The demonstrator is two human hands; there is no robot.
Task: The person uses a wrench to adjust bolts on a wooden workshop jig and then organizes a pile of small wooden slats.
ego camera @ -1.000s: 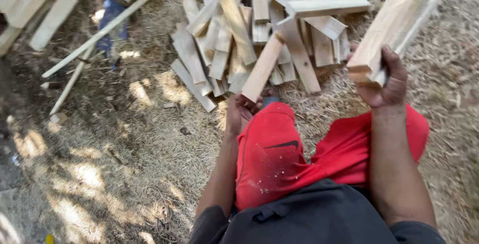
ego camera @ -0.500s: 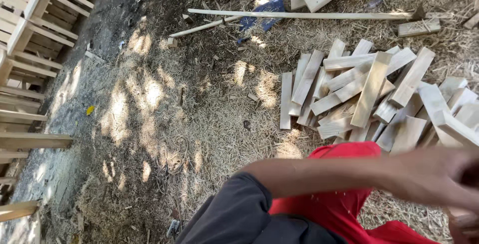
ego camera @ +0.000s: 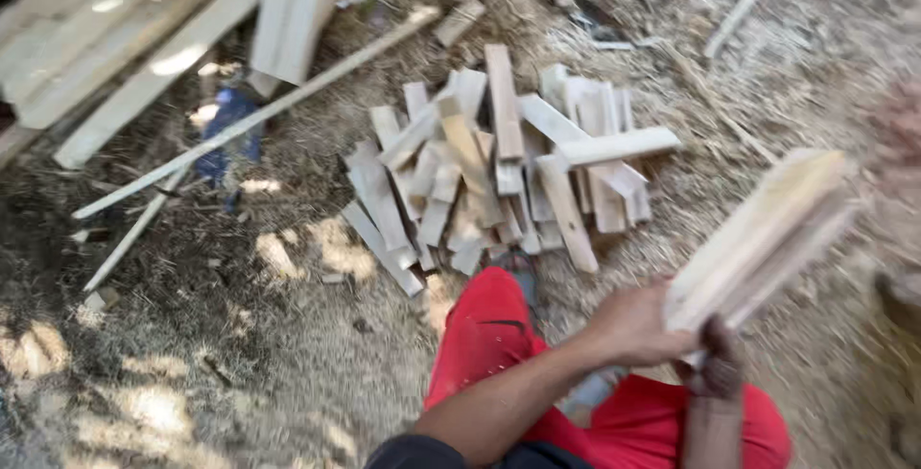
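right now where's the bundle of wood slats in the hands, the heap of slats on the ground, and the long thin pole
bundle of wood slats (ego camera: pixel 758 239), head view, on its top face
heap of slats (ego camera: pixel 499 167), head view, middle of the pile
long thin pole (ego camera: pixel 259 114), head view, midway along its shaft

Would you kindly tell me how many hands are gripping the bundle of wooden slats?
2: the left hand grips the bundle of wooden slats at its lower end, and the right hand grips beneath it.

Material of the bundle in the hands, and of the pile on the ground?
Bundle of slats: pale raw wood, unpainted, with faint grain, though blurred. Both hands, left hand and right hand, grip it. Pile of short boards: seemingly the same bare sawn wood, square-cut ends.
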